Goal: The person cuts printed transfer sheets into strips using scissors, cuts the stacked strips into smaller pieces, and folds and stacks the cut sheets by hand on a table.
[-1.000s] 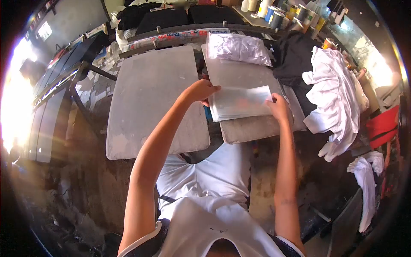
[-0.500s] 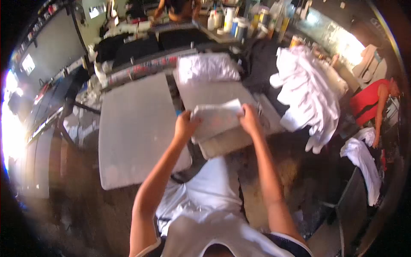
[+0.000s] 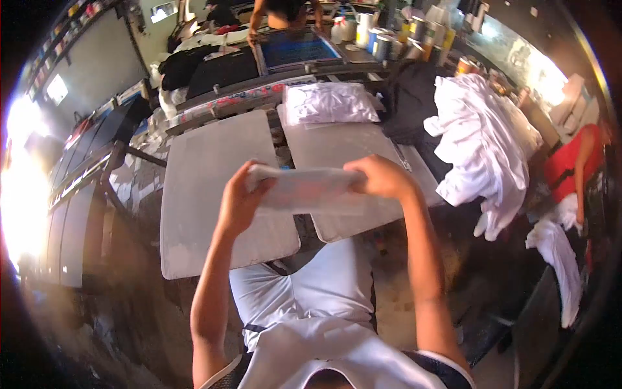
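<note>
A stack of translucent sheets is held up between my two hands, blurred by motion, with faint reddish marks on it. My left hand grips its left end, and my right hand pinches its upper right corner. Beneath the stack are two flat grey boards, the left one and the right one. A clear plastic bag of folded white cloth lies on the far end of the right board.
White garments are heaped at the right, near dark cloth. Bottles and jars stand at the back. One person is behind a blue-meshed frame; another person in red is at the far right.
The stack has risen off the right board and moved left, closer to me. The view has shifted, showing a person with the blue-meshed frame at the back.
</note>
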`<state>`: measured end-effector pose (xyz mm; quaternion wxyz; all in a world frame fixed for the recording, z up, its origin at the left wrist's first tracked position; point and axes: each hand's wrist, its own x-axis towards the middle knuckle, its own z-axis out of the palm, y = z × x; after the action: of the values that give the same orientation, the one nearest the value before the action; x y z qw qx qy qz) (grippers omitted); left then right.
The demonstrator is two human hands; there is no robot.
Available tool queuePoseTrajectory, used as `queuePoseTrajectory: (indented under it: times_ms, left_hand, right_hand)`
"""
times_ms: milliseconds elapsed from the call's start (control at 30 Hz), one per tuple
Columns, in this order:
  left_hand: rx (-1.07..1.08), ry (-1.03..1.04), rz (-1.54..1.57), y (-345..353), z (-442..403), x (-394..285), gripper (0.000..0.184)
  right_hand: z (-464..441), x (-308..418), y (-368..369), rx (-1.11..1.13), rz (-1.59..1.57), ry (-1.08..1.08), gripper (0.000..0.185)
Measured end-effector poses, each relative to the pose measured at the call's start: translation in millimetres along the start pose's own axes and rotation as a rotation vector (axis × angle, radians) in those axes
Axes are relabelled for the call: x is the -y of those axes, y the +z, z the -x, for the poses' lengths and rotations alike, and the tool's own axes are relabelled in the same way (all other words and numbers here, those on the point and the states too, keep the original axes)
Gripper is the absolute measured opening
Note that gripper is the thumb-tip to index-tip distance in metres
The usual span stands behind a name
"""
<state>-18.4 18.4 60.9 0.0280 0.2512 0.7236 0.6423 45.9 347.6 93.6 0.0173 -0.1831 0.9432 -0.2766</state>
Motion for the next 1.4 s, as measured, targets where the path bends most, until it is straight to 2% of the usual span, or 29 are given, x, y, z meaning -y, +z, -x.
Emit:
queuePoseTrajectory:
  times_ms: [33, 67, 100, 133, 167, 200, 267, 333, 433, 567, 633, 700, 733, 800, 900, 933, 967, 1067, 1233, 1267, 1333, 1400]
  left_hand:
    - [-0.074, -0.047, 0.075, -20.7, 14.2, 0.2, 0.025]
    - [-0.133, 0.016, 0.019, -39.9, 31.4, -1.2, 0.027]
    - [-0.228, -0.045, 0.011, -60.2, 49.0, 11.4, 0.023]
    - [-0.227, -0.055, -0.005, -74.9, 64.3, 17.4, 0.023]
    - [-0.286, -0.005, 0.066, -86.0, 78.0, 22.4, 0.020]
    - [-0.345, 0.045, 0.141, -94.5, 89.5, 28.0, 0.018]
    - [-0.398, 0.048, 0.125, -109.5, 110.5, 45.3, 0.016]
    - [-0.458, 0.073, 0.113, -117.4, 121.5, 59.2, 0.016]
    - [-0.423, -0.053, 0.194, -114.1, 134.6, 64.8, 0.024]
    - [-0.456, -0.090, 0.088, -117.6, 138.9, 74.9, 0.023]
    - [-0.418, -0.045, 0.211, -119.5, 134.3, 80.9, 0.024]
    - [-0.443, -0.128, 0.209, -120.8, 132.3, 78.0, 0.025]
    - [-0.459, -0.210, 0.207, -120.1, 132.4, 76.5, 0.027]
    - [-0.443, -0.216, 0.205, -120.8, 129.2, 78.0, 0.029]
    - [-0.513, -0.229, 0.143, -120.4, 127.3, 72.9, 0.026]
    - [-0.497, -0.150, 0.212, -122.3, 125.1, 69.7, 0.026]
    - [-0.477, -0.070, 0.284, -123.9, 121.8, 66.3, 0.025]
    - [-0.495, 0.044, 0.185, -129.8, 119.0, 55.5, 0.025]
    - [-0.480, 0.031, 0.188, -130.1, 127.9, 72.3, 0.021]
    - [-0.501, 0.035, 0.269, -127.2, 130.4, 78.4, 0.025]
    - [-0.480, 0.012, 0.143, -129.5, 133.4, 80.4, 0.030]
    - [-0.493, 0.028, 0.105, -128.5, 132.8, 76.9, 0.032]
  right_hand:
    - [2.8, 19.3, 0.0, 0.032, -0.128, 0.145, 0.031]
    - [-1.5, 21.9, 20.4, 0.033, -0.152, 0.134, 0.031]
    - [-8.1, 23.2, 46.2, -0.123, -0.331, 0.054, 0.025]
    - [-16.3, 26.1, 69.4, -0.279, -0.501, -0.025, 0.020]
    - [-28.0, 34.0, 90.7, -0.305, -0.588, -0.177, 0.014]
    - [-42.5, 43.9, 109.3, -0.300, -0.596, -0.178, 0.014]
    - [-63.8, 62.7, 142.3, -0.318, -0.995, -0.255, 0.017]
    - [-73.7, 71.3, 157.9, -0.310, -0.932, -0.244, 0.016]
    - [-84.2, 77.3, 178.2, -0.251, -0.909, -0.231, 0.016]
    - [-92.2, 80.5, 184.4, -0.250, -0.854, -0.215, 0.016]
    - [-96.4, 78.8, 178.8, -0.247, -0.862, -0.231, 0.017]
    - [-96.6, 77.2, 175.4, -0.250, -0.652, -0.132, 0.016]
    - [-97.2, 77.2, 177.0, -0.239, -0.654, -0.123, 0.016]
    - [-102.0, 77.7, 181.6, -0.125, -0.662, -0.024, 0.017]
    - [-105.9, 72.2, 178.2, -0.150, -0.797, -0.002, 0.017]
    - [-106.9, 76.9, 169.3, -0.164, -0.885, 0.035, 0.017]
    - [-106.0, 84.1, 161.0, -0.230, -0.825, -0.032, 0.015]
    - [-113.4, 90.6, 160.8, -0.309, -0.813, -0.092, 0.014]
    - [-122.2, 85.7, 194.9, -0.315, -0.846, -0.115, 0.011]
    - [-123.2, 84.7, 200.3, -0.314, -0.851, -0.112, 0.011]
    - [-123.3, 87.6, 205.2, -0.273, -1.084, -0.112, 0.012]
    - [-118.8, 92.0, 197.4, -0.287, -1.016, -0.112, 0.013]
